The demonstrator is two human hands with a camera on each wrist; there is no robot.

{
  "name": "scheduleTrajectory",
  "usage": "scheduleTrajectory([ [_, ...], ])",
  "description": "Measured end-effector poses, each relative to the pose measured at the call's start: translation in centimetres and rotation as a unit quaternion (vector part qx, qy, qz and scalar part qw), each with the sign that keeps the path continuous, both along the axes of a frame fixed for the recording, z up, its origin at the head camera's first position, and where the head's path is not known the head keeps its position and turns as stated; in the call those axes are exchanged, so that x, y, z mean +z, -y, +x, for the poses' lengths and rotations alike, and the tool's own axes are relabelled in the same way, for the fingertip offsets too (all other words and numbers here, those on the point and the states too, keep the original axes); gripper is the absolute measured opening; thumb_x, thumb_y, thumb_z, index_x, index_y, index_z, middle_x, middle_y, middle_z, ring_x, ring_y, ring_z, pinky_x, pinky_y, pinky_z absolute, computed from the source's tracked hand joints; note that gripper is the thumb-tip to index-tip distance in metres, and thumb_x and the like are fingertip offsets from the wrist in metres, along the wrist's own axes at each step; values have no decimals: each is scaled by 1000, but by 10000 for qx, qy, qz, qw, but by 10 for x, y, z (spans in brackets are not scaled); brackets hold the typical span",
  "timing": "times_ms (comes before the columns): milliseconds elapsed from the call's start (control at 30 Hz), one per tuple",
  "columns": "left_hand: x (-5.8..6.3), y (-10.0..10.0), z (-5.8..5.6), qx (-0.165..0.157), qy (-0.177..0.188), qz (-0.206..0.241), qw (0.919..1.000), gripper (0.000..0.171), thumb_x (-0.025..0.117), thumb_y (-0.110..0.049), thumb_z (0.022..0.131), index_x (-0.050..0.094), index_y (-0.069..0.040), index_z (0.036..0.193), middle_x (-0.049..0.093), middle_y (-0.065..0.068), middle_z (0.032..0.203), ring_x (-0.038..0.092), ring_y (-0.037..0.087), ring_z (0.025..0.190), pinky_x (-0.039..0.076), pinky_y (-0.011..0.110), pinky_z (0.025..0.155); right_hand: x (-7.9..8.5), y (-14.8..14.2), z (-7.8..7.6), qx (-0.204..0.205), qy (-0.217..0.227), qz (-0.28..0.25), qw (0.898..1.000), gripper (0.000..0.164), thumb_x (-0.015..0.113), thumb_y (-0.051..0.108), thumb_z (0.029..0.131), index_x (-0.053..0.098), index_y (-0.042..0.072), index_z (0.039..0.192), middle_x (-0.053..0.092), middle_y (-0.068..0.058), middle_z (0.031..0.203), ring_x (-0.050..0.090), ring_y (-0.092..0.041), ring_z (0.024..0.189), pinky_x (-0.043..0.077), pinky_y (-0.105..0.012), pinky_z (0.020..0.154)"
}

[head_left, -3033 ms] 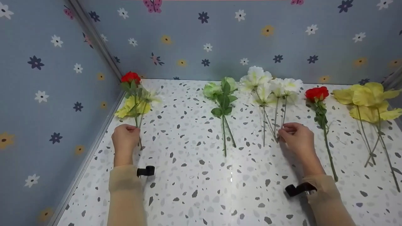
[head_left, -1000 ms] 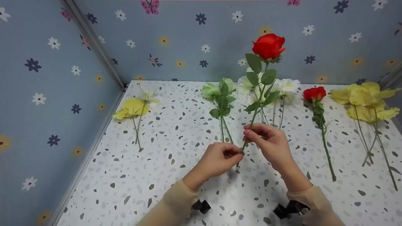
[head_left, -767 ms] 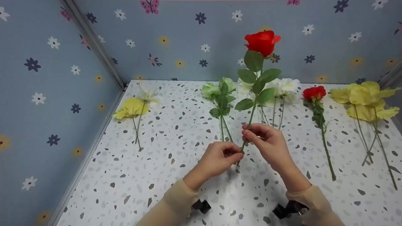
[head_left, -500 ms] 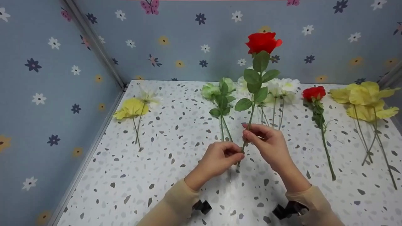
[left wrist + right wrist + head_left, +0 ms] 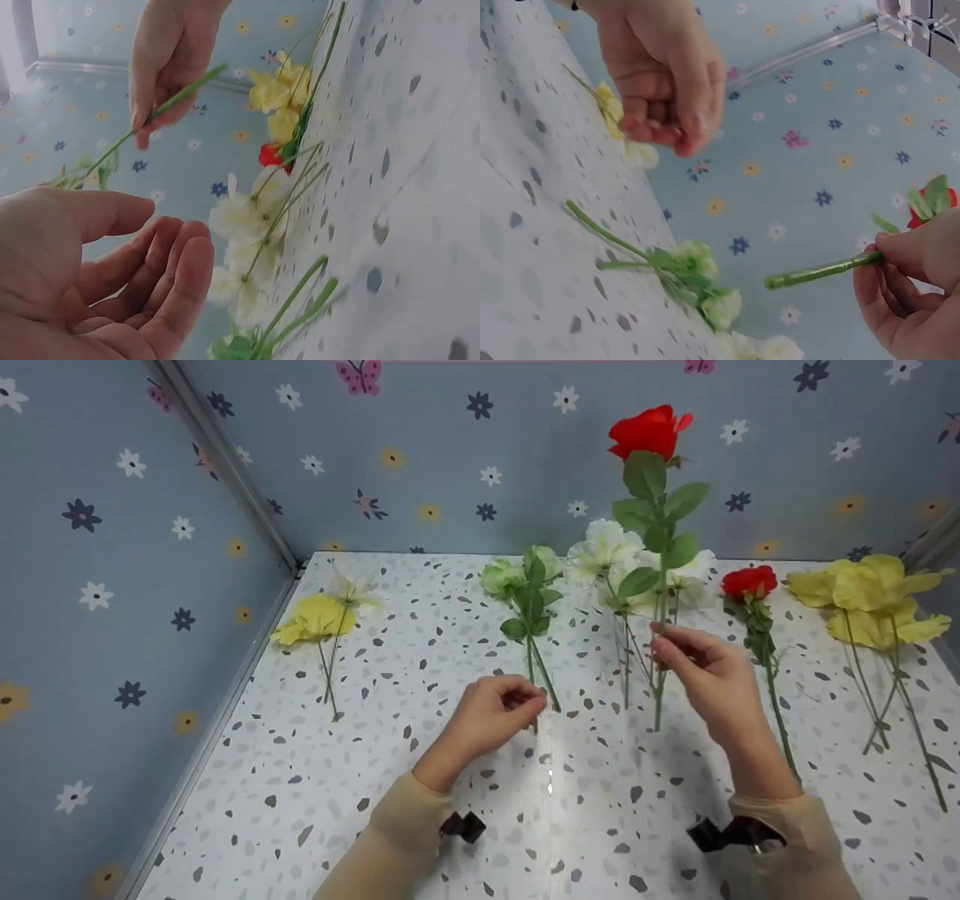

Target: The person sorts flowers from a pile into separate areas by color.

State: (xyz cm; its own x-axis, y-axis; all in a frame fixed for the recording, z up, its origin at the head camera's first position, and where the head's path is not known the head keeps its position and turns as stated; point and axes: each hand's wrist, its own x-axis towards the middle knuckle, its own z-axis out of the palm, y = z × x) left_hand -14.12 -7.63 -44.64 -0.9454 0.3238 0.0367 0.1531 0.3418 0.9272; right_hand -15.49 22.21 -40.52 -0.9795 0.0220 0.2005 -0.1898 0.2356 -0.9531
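My right hand [image 5: 716, 679] pinches the green stem of a red rose [image 5: 649, 433] between thumb and fingers. The rose is held upright off the table, its leaves in front of the white flowers [image 5: 606, 551]. In the right wrist view the bare stem end [image 5: 817, 274] sticks out past the fingers. My left hand [image 5: 491, 716] holds nothing; its fingers are loosely curled, with a gap between thumb and fingertips in the left wrist view. It hovers near the stems of two pale green roses [image 5: 534, 585] lying on the table.
On the speckled table [image 5: 420, 825], a yellow flower [image 5: 315, 619] and a pale flower [image 5: 352, 589] lie at left. Another red rose [image 5: 752, 583] and several yellow flowers [image 5: 874, 592] lie at right. Patterned blue walls [image 5: 450, 435] stand behind and at left.
The right hand took the red rose from the left group to the middle, with both hands on its stem. Now the left hand has let go and drawn left; the right has carried it rightward.
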Motion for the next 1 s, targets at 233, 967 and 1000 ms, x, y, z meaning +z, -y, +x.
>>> scheduleTrajectory([
  [233,8,63,-25,1451,-270,-500,9878,10,71,-20,93,75,-11,96,71,3,83,68,17,72,58,32,64,-5,-71,-13,-1078,395,436,9924,44,71,28,95,67,3,130,73,6,101,66,-10,90,54,-14,78],
  [967,-5,199,-31,3507,361,-1833,9177,31,61,-33,99,73,-5,105,71,10,88,65,22,74,52,34,67,-56,-148,-22,-1043,2474,2620,9270,59,60,43,99,59,-4,136,62,-24,127,61,-27,102,52,-22,66],
  [1000,-6,201,-31,3562,300,-1954,9133,30,61,-32,99,73,-5,104,71,11,89,65,23,75,51,36,68,-56,-148,-22,-1004,2524,2654,9251,58,61,41,99,59,-5,135,61,-25,128,60,-30,104,52,-22,66],
])
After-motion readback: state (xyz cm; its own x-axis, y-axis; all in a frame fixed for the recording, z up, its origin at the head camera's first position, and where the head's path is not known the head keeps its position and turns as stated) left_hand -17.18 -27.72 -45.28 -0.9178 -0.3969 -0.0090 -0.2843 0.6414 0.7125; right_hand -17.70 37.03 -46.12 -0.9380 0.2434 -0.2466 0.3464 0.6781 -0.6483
